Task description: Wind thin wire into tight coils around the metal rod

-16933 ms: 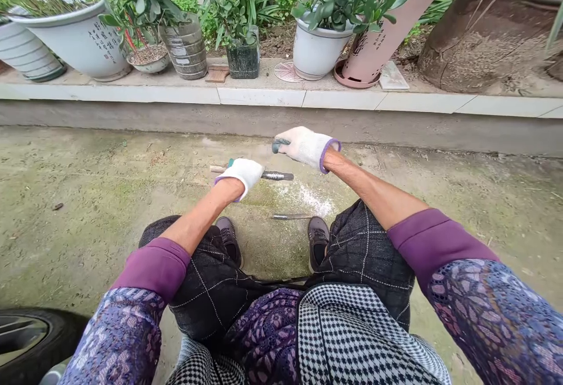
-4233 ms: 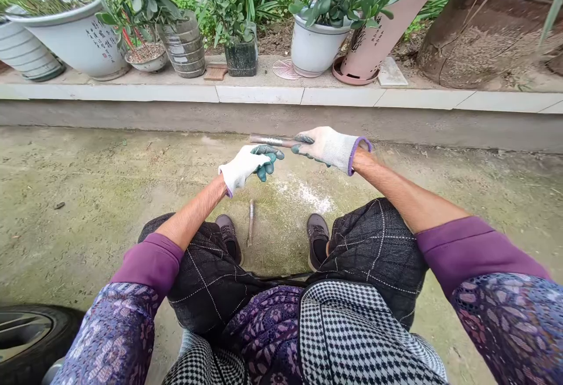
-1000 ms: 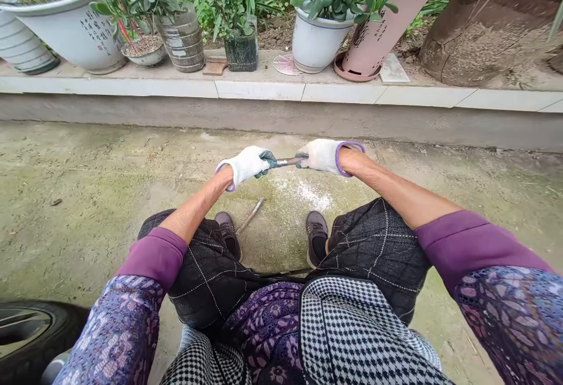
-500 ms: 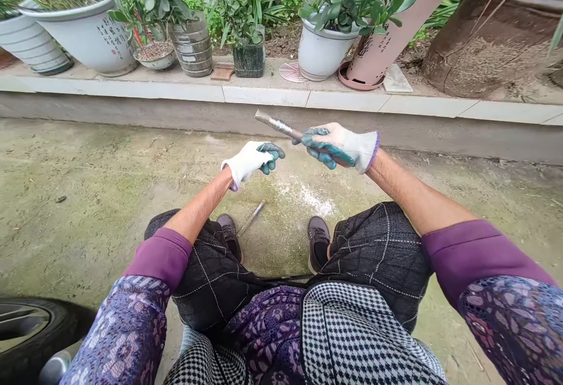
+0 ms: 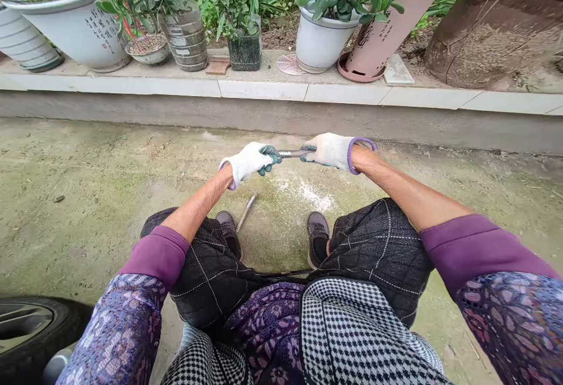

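Both my hands wear white gloves with green palms. My left hand (image 5: 248, 162) and my right hand (image 5: 329, 150) are each closed on one end of a short grey metal rod (image 5: 289, 153), held level above my knees. A second thin rod (image 5: 245, 212) lies on the concrete between my shoes, beside my left shoe (image 5: 229, 231). A patch of white powder (image 5: 314, 195) marks the ground under my hands.
A raised white-tiled ledge (image 5: 264, 89) runs across the back with several potted plants, among them a white pot (image 5: 319, 42) and a large white bowl pot (image 5: 77, 27). A tyre (image 5: 26, 329) sits at the lower left. Mossy concrete lies all around.
Half a second ago my right hand held the rod up alone, tilted. Now it has come down level and my left hand has taken its free end.
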Demonstrator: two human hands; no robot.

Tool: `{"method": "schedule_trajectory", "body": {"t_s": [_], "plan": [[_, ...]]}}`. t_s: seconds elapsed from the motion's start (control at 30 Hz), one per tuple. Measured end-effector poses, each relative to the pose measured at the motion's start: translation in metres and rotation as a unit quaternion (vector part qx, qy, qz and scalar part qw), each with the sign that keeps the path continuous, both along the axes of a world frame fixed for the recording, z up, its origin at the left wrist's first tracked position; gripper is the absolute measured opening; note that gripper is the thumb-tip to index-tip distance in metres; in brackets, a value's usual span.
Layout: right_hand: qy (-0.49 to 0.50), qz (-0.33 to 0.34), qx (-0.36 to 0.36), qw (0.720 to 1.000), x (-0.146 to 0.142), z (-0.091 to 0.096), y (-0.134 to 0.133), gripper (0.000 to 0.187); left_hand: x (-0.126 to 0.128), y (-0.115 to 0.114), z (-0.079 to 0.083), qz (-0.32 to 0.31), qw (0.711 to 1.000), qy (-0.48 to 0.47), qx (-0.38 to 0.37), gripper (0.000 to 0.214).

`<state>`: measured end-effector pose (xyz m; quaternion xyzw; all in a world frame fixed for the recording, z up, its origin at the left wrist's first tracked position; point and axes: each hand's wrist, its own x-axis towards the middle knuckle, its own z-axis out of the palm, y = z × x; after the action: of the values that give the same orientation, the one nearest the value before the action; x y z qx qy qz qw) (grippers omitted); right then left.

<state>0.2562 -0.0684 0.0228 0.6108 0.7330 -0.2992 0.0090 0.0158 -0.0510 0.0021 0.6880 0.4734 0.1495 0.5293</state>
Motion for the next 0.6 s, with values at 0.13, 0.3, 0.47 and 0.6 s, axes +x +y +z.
{"method": "schedule_trajectory", "body": {"t_s": [0.13,0.3,0.47,0.6], "plan": [[0.004,-0.058,0.06,0.996,-0.004,0.014,-0.003,0.027,0.001,-0.001,0.008,0.031,0.995,-0.083,-0.038,0.025],[0.027,-0.049,0.105,0.993,-0.012,0.019,-0.005,0.022,-0.001,-0.008,0.019,0.018,0.989,-0.137,-0.06,0.023],[0.126,-0.104,0.069,0.984,-0.016,0.018,-0.005,0.023,-0.002,-0.01,0.018,0.016,0.99,-0.126,-0.056,0.027],[0.315,-0.108,-0.067,0.941,-0.01,0.023,-0.013,0.036,-0.004,-0.005,0.01,0.011,0.997,-0.072,-0.034,0.024]]}}
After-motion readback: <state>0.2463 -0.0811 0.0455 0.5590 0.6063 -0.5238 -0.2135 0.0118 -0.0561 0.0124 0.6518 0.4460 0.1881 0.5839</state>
